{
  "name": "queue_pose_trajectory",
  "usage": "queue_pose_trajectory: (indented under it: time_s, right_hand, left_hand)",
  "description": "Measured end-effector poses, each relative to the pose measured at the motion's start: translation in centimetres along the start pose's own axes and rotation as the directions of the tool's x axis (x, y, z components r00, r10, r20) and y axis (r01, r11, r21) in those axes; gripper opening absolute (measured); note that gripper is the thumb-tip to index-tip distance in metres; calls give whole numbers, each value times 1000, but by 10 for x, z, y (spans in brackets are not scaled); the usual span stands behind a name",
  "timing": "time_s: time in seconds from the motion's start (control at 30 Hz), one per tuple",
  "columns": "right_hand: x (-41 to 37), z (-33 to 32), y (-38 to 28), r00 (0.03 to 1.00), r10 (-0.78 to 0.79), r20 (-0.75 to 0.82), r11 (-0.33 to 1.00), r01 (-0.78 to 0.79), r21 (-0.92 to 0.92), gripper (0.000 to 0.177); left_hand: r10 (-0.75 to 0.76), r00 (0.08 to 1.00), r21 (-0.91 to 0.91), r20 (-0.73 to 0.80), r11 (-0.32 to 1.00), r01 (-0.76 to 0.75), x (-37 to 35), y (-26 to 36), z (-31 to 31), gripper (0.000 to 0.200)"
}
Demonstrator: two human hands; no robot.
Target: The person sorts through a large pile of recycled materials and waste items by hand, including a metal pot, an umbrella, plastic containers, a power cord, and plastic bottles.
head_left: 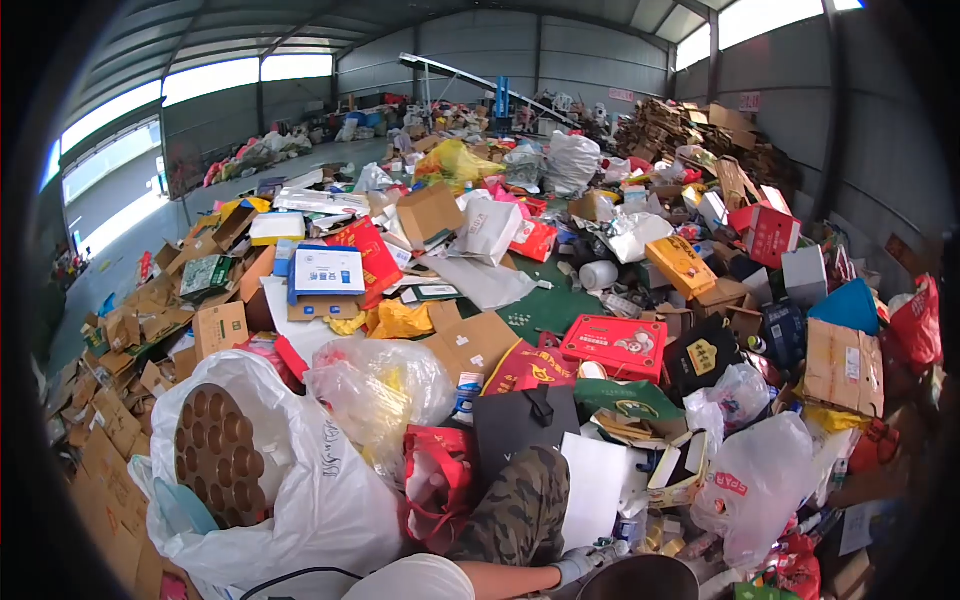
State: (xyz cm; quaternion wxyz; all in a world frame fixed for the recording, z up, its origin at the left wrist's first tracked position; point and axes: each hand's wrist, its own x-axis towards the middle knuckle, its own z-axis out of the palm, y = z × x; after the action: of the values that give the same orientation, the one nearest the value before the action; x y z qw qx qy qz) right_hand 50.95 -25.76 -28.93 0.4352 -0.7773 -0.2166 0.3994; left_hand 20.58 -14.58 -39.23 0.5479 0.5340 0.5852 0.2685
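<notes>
My left hand [590,562], in a grey glove, is low in the view, reaching to the right from a white sleeve [415,580]. Its fingers look curled, and what they hold, if anything, I cannot make out. Just beside it is a dark round container or lid [640,580], cut off by the lower edge. Small bottles and boxes [665,535] lie close beyond the hand. A white sheet [592,490] stands next to my camouflage-clad knee [520,505]. My right hand is out of view.
A large white sack [340,510] at left holds a brown tray with round hollows [215,455]. Around me are a red bag [438,485], a black paper bag [525,425], a red gift box [615,345] and a clear plastic bag [755,490]. Mixed waste spreads back toward a conveyor [480,80].
</notes>
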Motion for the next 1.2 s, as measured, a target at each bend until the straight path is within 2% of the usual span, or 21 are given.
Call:
queue_pose_trajectory:
  time_s: [0.07,0.1,0.13,0.17,0.2,0.23,0.3,0.33,0.4,0.5,0.53,0.57,0.6,0.73,0.83,0.87,0.93,1.0,1.07,1.17,1.2]
  right_hand:
    - [21,-20,38,999,-53,5,998,53,37,23]
    - [27,-27,54,996,-87,8,994,87,59,23]
    - [37,-36,75,994,-113,9,991,112,79,24]
    - [14,-34,61,998,-37,43,993,32,117,27]
    - [-14,-32,41,999,41,12,997,-41,63,27]
    - [-26,-33,43,997,58,-58,997,-55,50,27]
    - [-33,-48,73,981,-37,-191,999,35,-14,24]
    - [-40,-56,85,975,-44,-217,998,32,-59,27]
    - [-45,-71,125,960,9,-278,996,-34,-84,27]
    - [-66,-82,143,945,13,-326,972,-87,-216,26]
    - [-74,-81,140,937,1,-349,970,-86,-229,26]
    - [-58,-98,189,939,115,-324,986,-148,-78,32]
    - [-65,-100,187,932,173,-320,975,-207,-78,34]
    - [-77,-97,169,914,278,-296,937,-326,-127,40]
    - [-85,-83,130,886,312,-344,938,-344,-36,41]
    - [-75,-80,126,899,312,-307,947,-321,23,41]
    - [-60,-80,119,920,313,-237,948,-285,144,41]
    - [-47,-71,84,975,208,-79,966,-192,175,39]
    - [-51,-36,22,983,179,27,931,-178,320,37]
    - [-45,5,-31,946,293,140,826,-324,462,31]
    - [-42,9,-38,926,317,206,805,-378,458,30]
  left_hand:
    - [-45,998,-184,44,981,53,5,4,-5,35]
    - [52,999,-277,13,960,-47,6,5,-6,35]
    - [48,998,-104,29,994,-45,13,-6,-7,36]
    - [-184,978,-186,102,962,200,-20,38,-22,37]
    - [23,1000,-140,21,990,-20,-36,38,-20,35]
    - [170,985,-257,-17,952,-169,-42,15,-11,29]
    - [-101,936,-314,337,925,213,-97,53,-32,22]
    - [-124,807,-183,577,943,277,-107,39,-42,20]
    - [-49,468,69,883,997,-25,-139,49,-48,19]
    - [-115,110,151,987,896,-417,-169,72,-36,22]
    - [-106,78,130,991,876,-465,-167,70,-32,24]
    - [-96,43,105,994,853,-512,-166,67,-28,26]
    - [-86,7,75,996,826,-559,-163,66,-24,28]
    - [-49,23,53,999,826,-560,-165,72,-25,24]
    - [-52,123,87,991,952,-295,-160,69,-33,23]
    - [48,261,17,964,971,-238,-155,48,-32,23]
    - [60,641,-306,765,909,281,-150,54,-34,22]
    - [47,954,-530,297,839,124,-108,49,-28,21]
    - [-310,942,-685,132,658,313,-56,45,-36,21]
    - [-406,886,-841,224,379,387,-31,32,-40,23]
    - [-469,866,-719,176,540,438,-28,19,-40,24]
